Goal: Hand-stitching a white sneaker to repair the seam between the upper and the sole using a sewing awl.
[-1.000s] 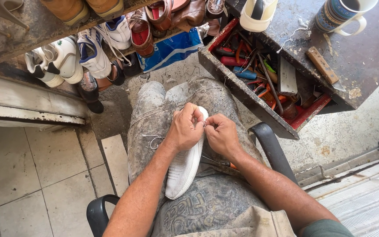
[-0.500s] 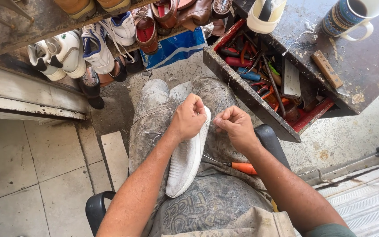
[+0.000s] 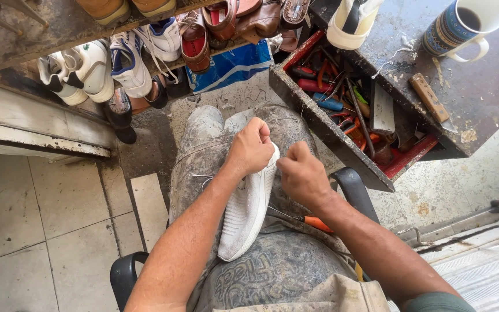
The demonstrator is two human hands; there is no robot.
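Left hand (image 3: 251, 147) is closed around the toe end of a white knit sneaker (image 3: 248, 208) that's lying sole-up across the person's lap. Right hand (image 3: 302, 175) sits just beside it, fingers pinched shut on a thin thread running to the shoe. An orange-handled tool (image 3: 317, 223) rests on the thigh underneath. Further out there's a drawer of tools (image 3: 347, 110) and a shelf of shoes (image 3: 116, 63).

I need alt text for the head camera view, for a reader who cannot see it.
A seated person's left hand grips a white knit sneaker lying on the lap, while the right hand is closed in a fist beside it. An open tool drawer with red lining is to the right; shoes fill a shelf ahead.
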